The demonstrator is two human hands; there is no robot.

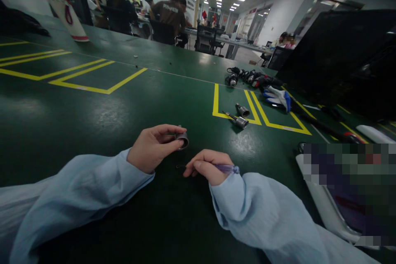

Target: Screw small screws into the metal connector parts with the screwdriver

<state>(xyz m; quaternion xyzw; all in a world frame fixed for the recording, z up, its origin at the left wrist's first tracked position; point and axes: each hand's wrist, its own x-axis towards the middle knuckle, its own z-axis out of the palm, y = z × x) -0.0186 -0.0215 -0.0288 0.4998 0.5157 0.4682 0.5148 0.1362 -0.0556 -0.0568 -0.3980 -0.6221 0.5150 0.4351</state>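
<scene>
The left grip pinches the metal cup over the worktop; likely stiff, smooth, fairly light, best pinched across the outside; the right grip is curled round a hooked tool, probably light, best held by the purple end.

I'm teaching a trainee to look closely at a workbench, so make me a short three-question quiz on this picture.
1. True or false: the left hand has nothing in its grip.
2. The right hand holds a tool with a handle that is: A) red, B) purple, C) green.
3. How many cup-shaped metal parts lie close together at the yellow tape?

Key:
1. False; it holds a cup-shaped metal part.
2. B.
3. Two.
</scene>
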